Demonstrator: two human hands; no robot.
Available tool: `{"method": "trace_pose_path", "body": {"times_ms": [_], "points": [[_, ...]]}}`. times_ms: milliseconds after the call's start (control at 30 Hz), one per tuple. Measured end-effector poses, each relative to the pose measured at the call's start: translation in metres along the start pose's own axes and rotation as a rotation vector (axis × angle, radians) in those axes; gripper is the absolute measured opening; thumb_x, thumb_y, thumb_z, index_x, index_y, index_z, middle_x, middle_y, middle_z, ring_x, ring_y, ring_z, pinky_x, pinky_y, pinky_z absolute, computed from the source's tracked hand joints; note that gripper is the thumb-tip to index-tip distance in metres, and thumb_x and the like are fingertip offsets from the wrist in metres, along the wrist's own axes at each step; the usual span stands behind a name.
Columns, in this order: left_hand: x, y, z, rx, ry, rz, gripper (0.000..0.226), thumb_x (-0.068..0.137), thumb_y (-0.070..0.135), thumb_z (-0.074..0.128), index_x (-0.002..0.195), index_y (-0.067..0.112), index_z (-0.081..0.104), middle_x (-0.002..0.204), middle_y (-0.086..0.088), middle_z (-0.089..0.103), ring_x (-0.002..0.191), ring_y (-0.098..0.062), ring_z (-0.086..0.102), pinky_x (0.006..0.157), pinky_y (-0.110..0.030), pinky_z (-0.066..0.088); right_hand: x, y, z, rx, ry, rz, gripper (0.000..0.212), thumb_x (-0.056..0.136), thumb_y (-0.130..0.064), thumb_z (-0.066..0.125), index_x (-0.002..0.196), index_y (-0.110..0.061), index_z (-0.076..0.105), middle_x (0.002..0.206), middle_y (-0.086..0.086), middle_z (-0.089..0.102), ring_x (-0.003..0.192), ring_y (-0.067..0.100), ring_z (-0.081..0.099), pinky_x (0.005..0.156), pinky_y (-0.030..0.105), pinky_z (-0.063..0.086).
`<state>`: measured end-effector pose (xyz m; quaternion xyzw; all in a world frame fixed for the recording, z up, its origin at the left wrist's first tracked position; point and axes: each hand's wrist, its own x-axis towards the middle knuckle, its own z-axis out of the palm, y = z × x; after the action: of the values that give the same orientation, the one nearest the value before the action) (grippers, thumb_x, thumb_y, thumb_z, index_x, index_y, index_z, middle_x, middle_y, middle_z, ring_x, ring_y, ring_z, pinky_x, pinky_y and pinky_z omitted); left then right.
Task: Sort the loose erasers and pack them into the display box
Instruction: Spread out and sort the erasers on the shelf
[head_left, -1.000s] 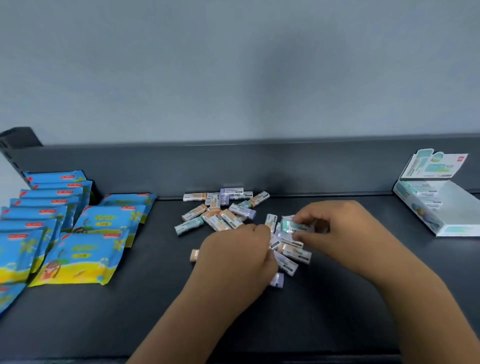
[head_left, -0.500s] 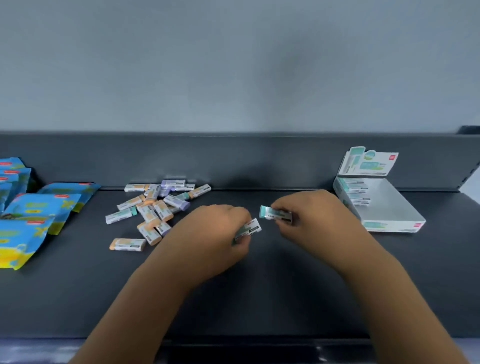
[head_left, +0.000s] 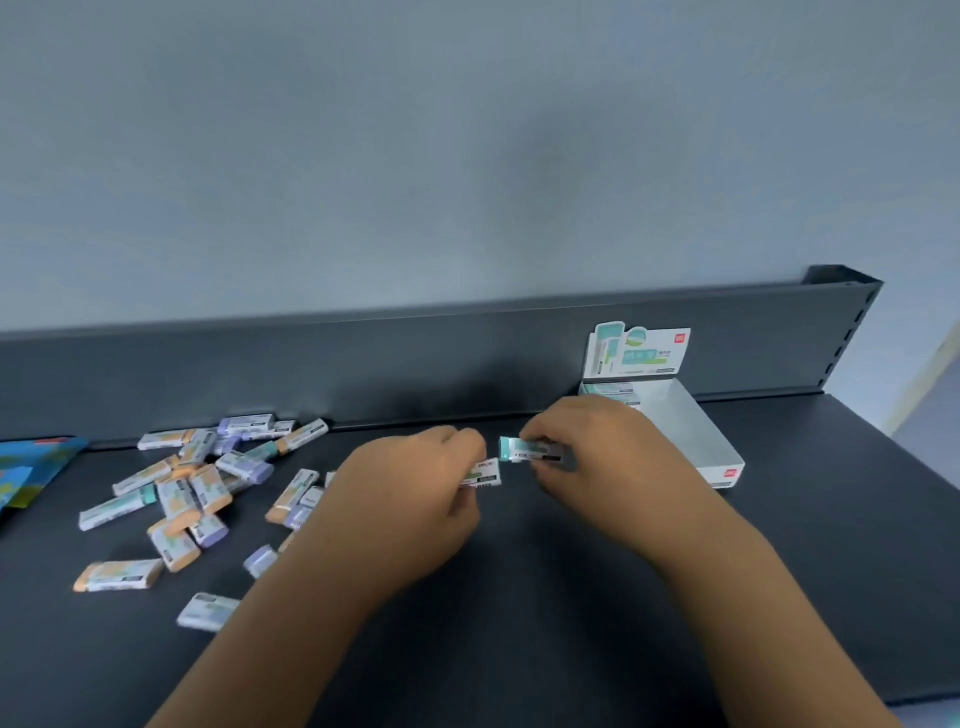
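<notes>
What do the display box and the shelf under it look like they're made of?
The display box looks like thin printed cardboard, white and matte: flat folded walls and an upright printed header card. The shelf looks like dark grey painted metal, smooth and slightly satin: a thin bent back rail with a slotted upright at its right end. Both are judged by look only.

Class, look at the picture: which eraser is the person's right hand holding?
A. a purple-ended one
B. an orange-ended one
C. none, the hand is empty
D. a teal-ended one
D: the right hand pinches an eraser whose exposed end is teal, held just in front of the display box.
</notes>
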<state>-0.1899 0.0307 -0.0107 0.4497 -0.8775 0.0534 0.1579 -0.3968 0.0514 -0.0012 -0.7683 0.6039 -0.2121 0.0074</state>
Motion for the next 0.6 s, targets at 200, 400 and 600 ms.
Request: {"method": "trace_pose_path", "body": {"times_ms": [200,400,600], "points": [[0.039,0.044,0.003,-0.058,0.013,-0.02,0.018,0.082,0.031,0.048,0.099,0.035,0.055,0.097,0.01,0.055,0.077,-0.02,0.06,0.066,-0.041,0.051,-0.004,0.071,-0.041,-0.026,0.002,0.036,0.018,0.087,-0.026,0.07,0.103,-0.028,0.075,0.1,-0.009,0.061,0.099,0.015,0.056,0.085,0.035,0.05],[0.064,0.081,0.014,-0.222,0.006,-0.114,0.015,0.084,0.029,0.057,0.097,0.038,0.059,0.1,0.016,0.057,0.087,-0.01,0.061,0.077,-0.037,0.052,0.012,0.123,-0.052,-0.254,-0.088,-0.017,0.018,0.089,-0.026,0.057,0.096,-0.022,0.073,0.097,-0.004,0.059,0.097,0.02,0.056,0.08,0.038,0.053],[0.075,0.093,0.018,-0.161,-0.013,-0.173,0.024,0.081,0.04,0.046,0.1,0.039,0.06,0.1,0.017,0.059,0.09,-0.008,0.061,0.077,-0.036,0.052,0.028,0.136,-0.029,-0.271,-0.118,-0.109,0.019,0.086,-0.015,0.055,0.087,-0.019,0.074,0.088,0.0,0.062,0.091,0.025,0.057,0.073,0.039,0.056]]}}
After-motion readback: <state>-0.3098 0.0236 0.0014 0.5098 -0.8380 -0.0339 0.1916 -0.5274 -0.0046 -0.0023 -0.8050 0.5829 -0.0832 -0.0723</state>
